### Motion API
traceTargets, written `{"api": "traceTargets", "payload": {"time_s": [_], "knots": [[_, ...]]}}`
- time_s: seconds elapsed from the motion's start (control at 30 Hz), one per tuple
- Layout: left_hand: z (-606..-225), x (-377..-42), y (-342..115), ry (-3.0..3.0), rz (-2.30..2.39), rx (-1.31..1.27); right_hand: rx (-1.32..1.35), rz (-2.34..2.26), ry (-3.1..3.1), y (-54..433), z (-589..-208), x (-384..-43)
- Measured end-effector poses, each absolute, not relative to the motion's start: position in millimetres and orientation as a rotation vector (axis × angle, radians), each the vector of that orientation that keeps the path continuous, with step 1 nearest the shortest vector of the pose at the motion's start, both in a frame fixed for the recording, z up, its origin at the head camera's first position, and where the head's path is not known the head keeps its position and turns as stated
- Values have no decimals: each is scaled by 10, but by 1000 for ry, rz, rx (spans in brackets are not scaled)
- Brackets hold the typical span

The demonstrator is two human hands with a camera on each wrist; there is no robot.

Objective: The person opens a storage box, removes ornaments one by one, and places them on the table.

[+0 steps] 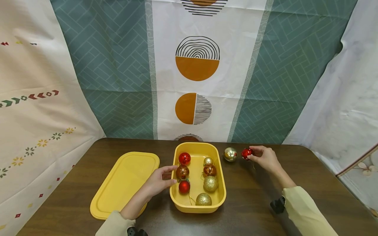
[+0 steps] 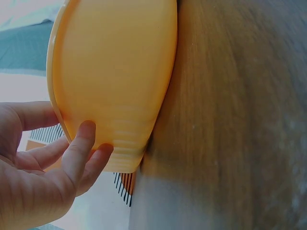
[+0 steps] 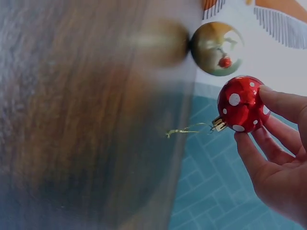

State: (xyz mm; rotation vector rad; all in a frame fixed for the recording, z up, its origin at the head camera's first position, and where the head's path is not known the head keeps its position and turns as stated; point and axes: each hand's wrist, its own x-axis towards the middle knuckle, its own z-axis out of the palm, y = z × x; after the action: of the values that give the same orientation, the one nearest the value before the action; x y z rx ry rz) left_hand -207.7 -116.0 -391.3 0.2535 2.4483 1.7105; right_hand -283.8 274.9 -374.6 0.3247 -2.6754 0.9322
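Note:
A yellow plastic box (image 1: pixel 197 209) stands on the table with shiny and glittery Christmas baubles inside. My left hand (image 1: pixel 159 179) holds its left wall; in the left wrist view, some fingers (image 2: pixel 79 148) lie against the outside and others reach over the rim. My right hand (image 1: pixel 265 159) pinches a shiny red bauble (image 3: pixel 243 105) with white dots between thumb and fingers. Its gold cap and thin gold string hang free. Just left of it, a shiny pale gold bauble (image 1: pixel 230 154) rests on the table.
Left of the box, a yellow lid (image 1: pixel 127 177) lies flat on the dark wooden table (image 1: pixel 242 203). Inside the box, red baubles (image 1: pixel 184 158) and a copper one (image 1: pixel 182 171) line the left, with gold (image 1: pixel 211 183) and copper ones along the right. Patterned cloth (image 1: pixel 118 65) hangs behind.

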Motion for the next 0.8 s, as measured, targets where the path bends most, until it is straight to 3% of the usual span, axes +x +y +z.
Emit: {"api": "traceTargets", "payload": {"time_s": [0.8], "knots": [[-3916, -2082, -1166, 2409, 1736, 261, 340, 956, -2827, 2697, -3950, -3001]]}}
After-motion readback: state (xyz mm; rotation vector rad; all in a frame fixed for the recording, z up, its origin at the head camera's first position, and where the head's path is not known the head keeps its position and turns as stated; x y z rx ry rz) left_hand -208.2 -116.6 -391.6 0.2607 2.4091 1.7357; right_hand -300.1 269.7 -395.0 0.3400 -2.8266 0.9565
